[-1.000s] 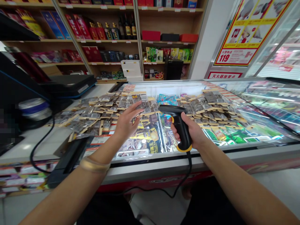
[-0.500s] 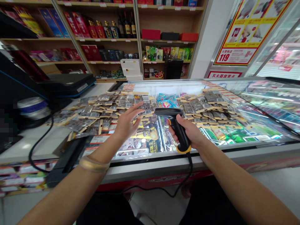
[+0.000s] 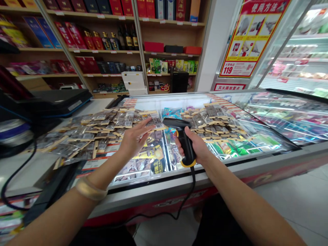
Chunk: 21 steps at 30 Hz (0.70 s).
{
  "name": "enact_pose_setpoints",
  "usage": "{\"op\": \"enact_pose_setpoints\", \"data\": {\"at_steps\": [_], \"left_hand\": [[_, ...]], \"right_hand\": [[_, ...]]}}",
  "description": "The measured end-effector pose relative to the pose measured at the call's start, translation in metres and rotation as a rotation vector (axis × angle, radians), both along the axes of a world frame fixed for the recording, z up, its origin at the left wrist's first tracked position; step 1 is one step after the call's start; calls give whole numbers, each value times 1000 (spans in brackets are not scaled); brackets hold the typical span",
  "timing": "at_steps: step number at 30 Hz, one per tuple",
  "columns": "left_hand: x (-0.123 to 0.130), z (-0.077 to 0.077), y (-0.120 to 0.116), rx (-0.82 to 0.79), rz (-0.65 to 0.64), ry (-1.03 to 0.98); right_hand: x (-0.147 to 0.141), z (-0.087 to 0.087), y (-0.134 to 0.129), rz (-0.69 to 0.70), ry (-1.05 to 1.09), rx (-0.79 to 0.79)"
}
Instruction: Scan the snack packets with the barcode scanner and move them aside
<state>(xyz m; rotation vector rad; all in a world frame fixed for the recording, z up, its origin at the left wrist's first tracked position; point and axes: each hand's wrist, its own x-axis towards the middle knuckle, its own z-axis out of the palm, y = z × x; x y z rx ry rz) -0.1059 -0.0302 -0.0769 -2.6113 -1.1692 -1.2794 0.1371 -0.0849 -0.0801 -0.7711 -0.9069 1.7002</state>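
My right hand [image 3: 193,145] is wrapped round the grip of a black and yellow barcode scanner [image 3: 186,143], its head pointing left over the freezer's glass top. My left hand [image 3: 134,138] reaches over the left pile of small brown packets [image 3: 102,123], fingers spread, its fingertips at a packet [image 3: 156,120] on the pile's right end. Whether they touch it is unclear. A second pile of packets [image 3: 214,119] lies to the right of the scanner. The scanner's black cable [image 3: 187,198] hangs over the freezer's front edge.
The glass-topped freezer [image 3: 159,186] holds coloured bags under its lid. At the left, a black device [image 3: 61,100] and a round tin-like object [image 3: 14,135] stand on a white counter [image 3: 25,171]. Shelves [image 3: 102,51] with boxes and bottles rise behind. A white box [image 3: 133,81] stands beyond the freezer.
The view has shifted, so most things sit further left in the picture. Both hands keep nearly the same pose, the right one still round the scanner and the left one at the pile.
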Motion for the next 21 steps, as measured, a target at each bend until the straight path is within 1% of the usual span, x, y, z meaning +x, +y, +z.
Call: {"op": "enact_pose_setpoints", "data": {"at_steps": [2,5,7,9,11,13,16,18,21], "left_hand": [[21,10,6,12,-39,-52],[65,20,22,53,-123,-141],[98,21,35,69,-211,-188],[131,17,45,37,-269,-198],[160,12,52,-50,-286,-94],[181,7,53,-143,-263,82],[200,5,52,-216,-204,284],[205,7,52,-242,-183,349],[206,10,54,-257,-171,398]], "right_hand": [[14,5,-1,-39,48,34],[45,16,-2,-92,84,85],[67,24,-2,-161,104,114],[87,30,2,-256,137,135],[103,34,8,-346,179,122],[115,36,16,-414,213,82],[127,34,28,-489,223,32],[132,32,34,-519,203,17],[137,29,39,-523,187,-1]]}}
